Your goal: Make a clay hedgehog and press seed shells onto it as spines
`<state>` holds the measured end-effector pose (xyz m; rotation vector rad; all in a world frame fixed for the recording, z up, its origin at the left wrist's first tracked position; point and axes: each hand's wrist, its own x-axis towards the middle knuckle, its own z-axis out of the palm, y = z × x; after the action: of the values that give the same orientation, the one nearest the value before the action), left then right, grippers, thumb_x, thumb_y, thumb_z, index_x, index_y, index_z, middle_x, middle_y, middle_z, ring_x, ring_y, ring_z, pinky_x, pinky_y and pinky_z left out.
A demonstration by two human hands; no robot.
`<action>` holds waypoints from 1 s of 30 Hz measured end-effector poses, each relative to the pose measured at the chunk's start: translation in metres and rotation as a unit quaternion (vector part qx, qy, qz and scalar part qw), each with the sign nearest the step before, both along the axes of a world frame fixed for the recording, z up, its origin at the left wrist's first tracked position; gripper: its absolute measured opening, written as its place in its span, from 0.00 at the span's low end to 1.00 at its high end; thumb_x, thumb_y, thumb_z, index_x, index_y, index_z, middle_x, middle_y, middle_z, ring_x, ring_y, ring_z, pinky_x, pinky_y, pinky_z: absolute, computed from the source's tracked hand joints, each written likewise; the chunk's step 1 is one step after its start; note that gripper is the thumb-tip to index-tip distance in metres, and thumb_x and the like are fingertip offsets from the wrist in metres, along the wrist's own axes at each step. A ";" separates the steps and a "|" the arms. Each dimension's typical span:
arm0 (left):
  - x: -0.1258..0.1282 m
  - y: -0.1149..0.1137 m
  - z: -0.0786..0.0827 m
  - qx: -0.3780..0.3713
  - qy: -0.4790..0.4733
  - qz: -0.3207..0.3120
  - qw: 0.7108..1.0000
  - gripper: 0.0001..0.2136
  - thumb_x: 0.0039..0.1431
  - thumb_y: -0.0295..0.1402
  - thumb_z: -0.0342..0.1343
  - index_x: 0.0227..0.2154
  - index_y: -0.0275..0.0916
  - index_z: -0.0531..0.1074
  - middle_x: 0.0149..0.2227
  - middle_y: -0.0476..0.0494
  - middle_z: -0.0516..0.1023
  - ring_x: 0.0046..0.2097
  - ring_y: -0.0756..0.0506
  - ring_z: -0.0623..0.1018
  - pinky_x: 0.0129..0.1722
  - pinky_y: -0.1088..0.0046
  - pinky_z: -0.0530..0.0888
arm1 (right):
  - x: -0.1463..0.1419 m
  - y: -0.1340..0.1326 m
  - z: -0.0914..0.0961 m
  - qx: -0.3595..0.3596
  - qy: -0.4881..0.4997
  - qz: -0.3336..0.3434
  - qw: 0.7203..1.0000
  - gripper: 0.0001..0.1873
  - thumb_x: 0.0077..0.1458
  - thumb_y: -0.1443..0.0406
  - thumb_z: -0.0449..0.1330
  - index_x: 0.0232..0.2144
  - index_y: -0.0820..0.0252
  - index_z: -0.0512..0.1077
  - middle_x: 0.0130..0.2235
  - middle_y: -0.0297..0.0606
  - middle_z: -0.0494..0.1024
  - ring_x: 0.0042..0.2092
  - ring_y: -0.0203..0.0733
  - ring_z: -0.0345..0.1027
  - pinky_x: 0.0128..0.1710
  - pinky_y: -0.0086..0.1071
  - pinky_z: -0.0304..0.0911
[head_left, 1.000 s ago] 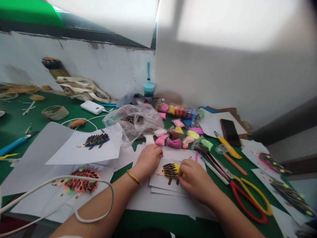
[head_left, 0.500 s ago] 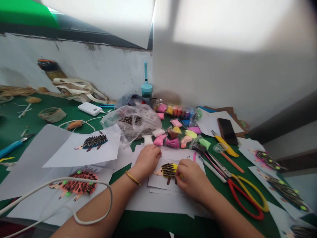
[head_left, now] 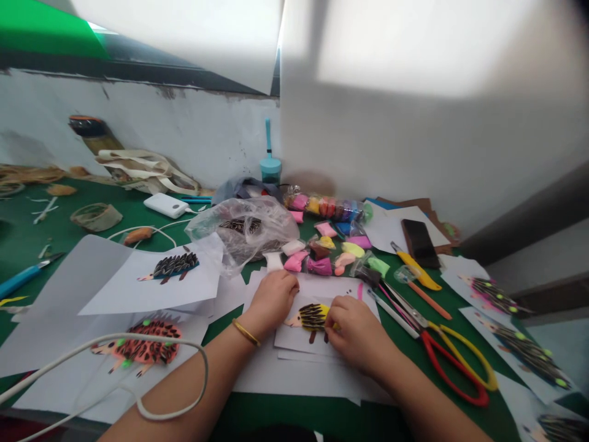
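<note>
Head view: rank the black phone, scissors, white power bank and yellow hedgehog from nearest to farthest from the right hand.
1. Yellow hedgehog: right beside the right hand, on its left.
2. Scissors: to its right.
3. Black phone: ahead and right.
4. White power bank: far left, toward the back.

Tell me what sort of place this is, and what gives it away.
Probably an indoor craft workspace: hedgehog pictures with seed-like spines, packets of what looks like coloured modelling clay and scissors lie on a green-topped table.
</note>
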<state>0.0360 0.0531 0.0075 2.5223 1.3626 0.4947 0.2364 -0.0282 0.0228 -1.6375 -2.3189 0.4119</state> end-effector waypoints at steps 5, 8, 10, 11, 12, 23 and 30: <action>0.000 -0.001 0.000 -0.003 -0.003 0.001 1.000 0.06 0.62 0.28 0.53 0.32 0.38 0.75 0.36 0.43 0.76 0.42 0.43 0.73 0.43 0.67 0.68 | 0.003 0.001 0.000 -0.016 0.006 -0.004 1.000 0.06 0.49 0.72 0.59 0.25 0.58 0.72 0.33 0.37 0.73 0.39 0.42 0.66 0.40 0.35 0.56; -0.001 -0.001 0.000 -0.011 -0.005 0.000 1.000 0.06 0.62 0.28 0.53 0.32 0.37 0.75 0.36 0.42 0.76 0.42 0.43 0.73 0.45 0.67 0.68 | 0.009 0.001 0.004 -0.039 0.027 -0.002 0.999 0.04 0.49 0.71 0.61 0.26 0.58 0.71 0.34 0.36 0.73 0.39 0.42 0.65 0.40 0.34 0.57; -0.001 -0.001 0.001 -0.016 -0.013 0.001 1.000 0.06 0.62 0.28 0.53 0.32 0.37 0.75 0.37 0.42 0.75 0.43 0.43 0.73 0.46 0.66 0.68 | 0.013 0.001 0.009 -0.049 0.059 -0.008 0.997 0.05 0.49 0.70 0.62 0.28 0.57 0.70 0.36 0.35 0.72 0.40 0.42 0.65 0.39 0.33 0.58; -0.001 -0.001 0.002 -0.017 -0.018 0.002 1.000 0.06 0.62 0.28 0.53 0.33 0.37 0.75 0.37 0.42 0.75 0.44 0.43 0.73 0.46 0.66 0.68 | 0.016 0.001 0.011 -0.048 0.078 -0.016 0.996 0.05 0.50 0.70 0.62 0.30 0.57 0.69 0.36 0.35 0.72 0.39 0.42 0.65 0.39 0.33 0.59; -0.001 -0.002 0.003 -0.017 -0.025 0.003 1.000 0.06 0.62 0.27 0.53 0.33 0.37 0.74 0.37 0.41 0.75 0.44 0.43 0.73 0.46 0.66 0.69 | 0.018 0.002 0.013 -0.044 0.098 -0.027 0.994 0.05 0.51 0.69 0.61 0.31 0.57 0.68 0.36 0.35 0.71 0.39 0.41 0.65 0.38 0.33 0.59; 0.009 -0.027 0.006 -0.046 -0.248 -0.072 0.965 0.13 0.59 0.25 0.55 0.47 0.40 0.68 0.39 0.46 0.76 0.41 0.47 0.75 0.45 0.68 0.72 | 0.005 0.005 0.004 -0.024 0.276 -0.041 0.960 0.09 0.61 0.62 0.54 0.41 0.56 0.72 0.40 0.38 0.75 0.43 0.43 0.68 0.44 0.37 0.62; 0.008 -0.030 0.009 -0.064 -0.270 -0.082 0.957 0.11 0.59 0.25 0.55 0.44 0.40 0.69 0.41 0.46 0.77 0.43 0.48 0.76 0.47 0.69 0.72 | 0.007 0.012 0.002 -0.003 0.294 -0.069 0.953 0.06 0.57 0.65 0.56 0.31 0.57 0.72 0.33 0.35 0.75 0.37 0.41 0.67 0.38 0.33 0.62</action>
<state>0.0441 0.0233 0.0168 2.1421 0.9385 0.9400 0.2436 -0.0161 0.0245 -1.4173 -1.7516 0.7557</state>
